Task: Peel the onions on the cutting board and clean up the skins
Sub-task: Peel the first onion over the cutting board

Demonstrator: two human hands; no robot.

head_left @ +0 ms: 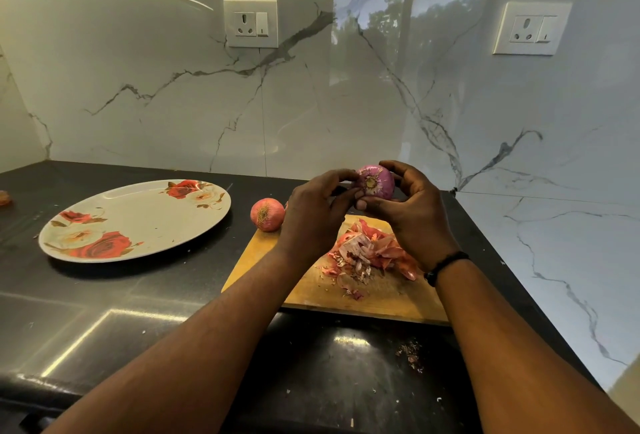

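A purple peeled onion [376,181] is held up above the wooden cutting board [311,290], its root end facing me. My right hand [414,212] curls round it from the right. My left hand [317,212] pinches its left side with thumb and fingertips. A pile of pink onion skins [367,250] lies on the board under my hands. An unpeeled onion [267,214] sits at the board's far left corner; something reddish shows just behind my left hand, mostly hidden.
A large oval plate [138,219] with red rose prints lies on the black counter to the left. Skin crumbs [412,355] dot the counter in front of the board. Marble walls with two sockets close in behind and to the right.
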